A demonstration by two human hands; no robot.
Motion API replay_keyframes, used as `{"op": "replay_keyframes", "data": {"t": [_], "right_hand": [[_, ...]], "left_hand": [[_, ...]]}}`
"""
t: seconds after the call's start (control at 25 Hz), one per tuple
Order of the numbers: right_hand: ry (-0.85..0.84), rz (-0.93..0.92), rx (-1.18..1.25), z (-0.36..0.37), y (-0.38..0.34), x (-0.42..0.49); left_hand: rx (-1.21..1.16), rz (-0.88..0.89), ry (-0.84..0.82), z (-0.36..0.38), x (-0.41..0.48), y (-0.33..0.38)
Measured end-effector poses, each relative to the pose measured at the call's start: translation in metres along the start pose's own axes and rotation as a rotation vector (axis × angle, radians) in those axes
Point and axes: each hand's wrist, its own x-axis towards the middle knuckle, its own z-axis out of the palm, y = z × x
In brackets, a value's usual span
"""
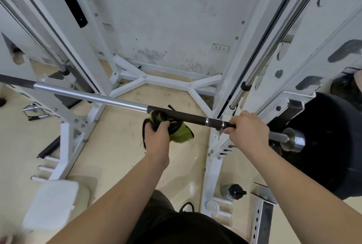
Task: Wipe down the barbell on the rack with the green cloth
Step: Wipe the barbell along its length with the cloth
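The barbell (92,97) runs across the white rack (88,63) from upper left to lower right, chrome in the middle and dark on its grip section. My left hand (156,138) grips the green cloth (180,134), which has black edging, and holds it bunched against the underside of the dark grip section. My right hand (248,128) is curled round the bar further right, just inside the chrome collar (293,140). The cloth partly hides the bar beneath it.
A black weight plate (331,145) sits at the right end of the bar. White rack uprights stand left and right, with a chrome guide rod (274,42) on the right. A dark bottle (233,192) stands on the floor by the rack foot, and a white pad (51,204) lies lower left.
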Motion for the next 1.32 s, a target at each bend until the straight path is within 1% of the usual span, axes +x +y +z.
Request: {"op": "replay_keyframes", "data": {"t": [0.08,0.12,0.24,0.28,0.36,0.44,0.52,0.6,0.68,0.72,0.76,0.8,0.88,0.92,0.96,1.0,1.08,1.12,1.2,1.28,1.32], "right_hand": [[0.001,0.006,-0.01,-0.001,-0.001,0.0],[0.0,0.009,-0.015,-0.001,-0.001,0.0],[-0.006,0.008,-0.026,-0.002,-0.002,0.001],[-0.011,0.015,-0.026,-0.002,-0.002,0.001],[-0.023,0.015,-0.03,-0.002,-0.002,0.001],[-0.008,0.0,-0.048,-0.001,-0.002,0.0],[0.001,-0.011,-0.067,0.0,-0.002,-0.001],[0.002,-0.019,-0.074,-0.001,-0.003,0.0],[-0.01,-0.024,-0.077,-0.003,-0.002,0.001],[-0.016,-0.026,-0.07,-0.003,-0.002,0.001],[-0.018,-0.027,-0.06,-0.003,-0.001,0.001],[-0.02,-0.027,-0.053,-0.003,-0.001,0.0],[-0.008,-0.036,-0.045,-0.002,0.0,0.0],[0.002,-0.039,-0.044,-0.002,0.0,0.0],[0.009,-0.044,-0.047,-0.002,0.0,-0.001],[0.015,-0.047,-0.047,-0.002,0.0,-0.002],[0.022,-0.053,-0.029,0.0,0.002,-0.003],[0.031,-0.048,-0.019,0.0,0.003,-0.003],[0.034,-0.035,-0.002,-0.001,0.004,-0.003],[-0.005,-0.032,0.032,-0.004,0.008,-0.003],[-0.035,-0.023,0.089,-0.007,0.013,-0.003]], "left_hand": [[-0.081,-0.026,-0.057,0.02,-0.006,-0.002],[-0.055,-0.039,-0.079,0.031,-0.012,-0.011],[0.068,-0.118,-0.259,0.058,-0.031,-0.036],[0.076,-0.13,-0.266,0.06,-0.031,-0.037],[0.036,-0.099,-0.171,0.053,-0.021,-0.026],[-0.065,-0.045,-0.019,0.039,-0.004,-0.01],[-0.121,-0.038,0.043,0.033,0.004,-0.003],[-0.064,-0.05,-0.007,0.046,-0.008,-0.009],[0.027,-0.135,-0.107,0.061,-0.021,-0.022],[0.034,-0.182,-0.142,0.063,-0.024,-0.024],[0.016,-0.198,-0.136,0.06,-0.022,-0.021],[-0.03,-0.176,-0.083,0.052,-0.017,-0.014],[-0.08,-0.047,0.101,0.033,0.004,0.001],[-0.103,0.01,0.166,0.025,0.013,0.008],[-0.141,0.025,0.196,0.021,0.019,0.011],[-0.163,0.002,0.198,0.024,0.022,0.008],[-0.157,-0.057,0.139,0.047,0.007,-0.006],[-0.114,-0.088,0.087,0.063,-0.007,-0.018],[0.031,-0.152,-0.09,0.093,-0.041,-0.038],[0.212,-0.116,-0.269,0.104,-0.066,-0.047],[0.294,-0.051,-0.287,0.102,-0.07,-0.045]]}}
